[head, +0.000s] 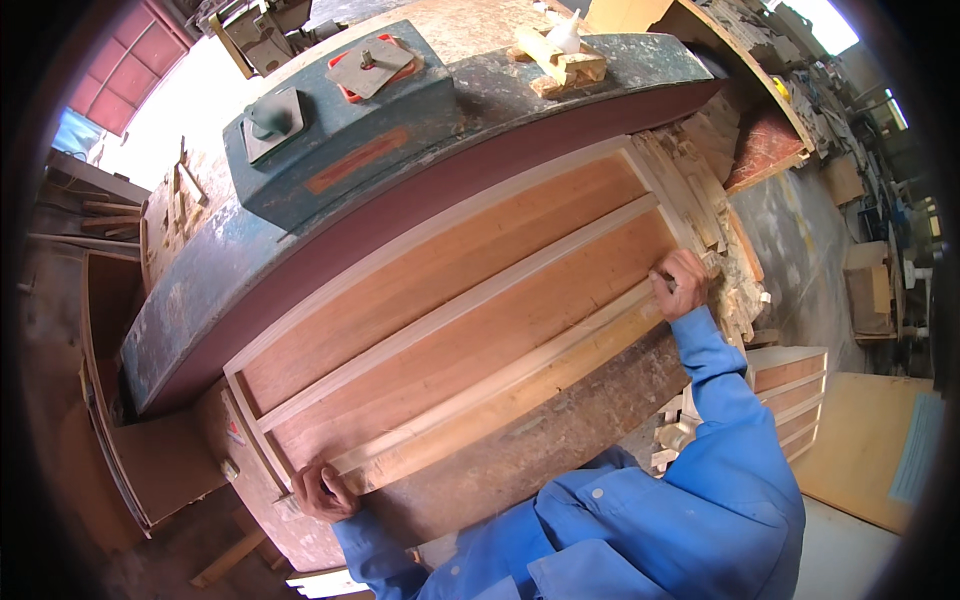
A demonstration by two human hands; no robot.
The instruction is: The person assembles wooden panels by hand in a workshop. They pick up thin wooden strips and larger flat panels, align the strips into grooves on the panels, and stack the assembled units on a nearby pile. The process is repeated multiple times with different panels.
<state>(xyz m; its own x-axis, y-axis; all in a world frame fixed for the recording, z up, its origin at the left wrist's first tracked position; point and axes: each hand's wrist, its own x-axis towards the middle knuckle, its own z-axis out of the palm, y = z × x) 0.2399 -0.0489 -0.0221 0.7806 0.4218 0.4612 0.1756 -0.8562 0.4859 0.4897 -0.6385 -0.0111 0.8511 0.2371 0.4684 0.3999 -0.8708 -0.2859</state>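
Before me lies a wooden frame panel, with pale rails over reddish plywood. My left hand grips the near left end of a pale wooden strip along the panel's near side. Curled fingers of my right hand hold the strip's far right end. The strip spans the gap between both hands, roughly parallel to the panel's middle rail. Whether it rests fully on the plywood cannot be told. My fingers hide its two ends.
A green metal machine housing with switches stands beyond the panel. A glue bottle and wood offcuts sit on its ledge. Scrap wood lies right of the panel; a slatted wooden frame stands lower right. The worn bench edge is nearest me.
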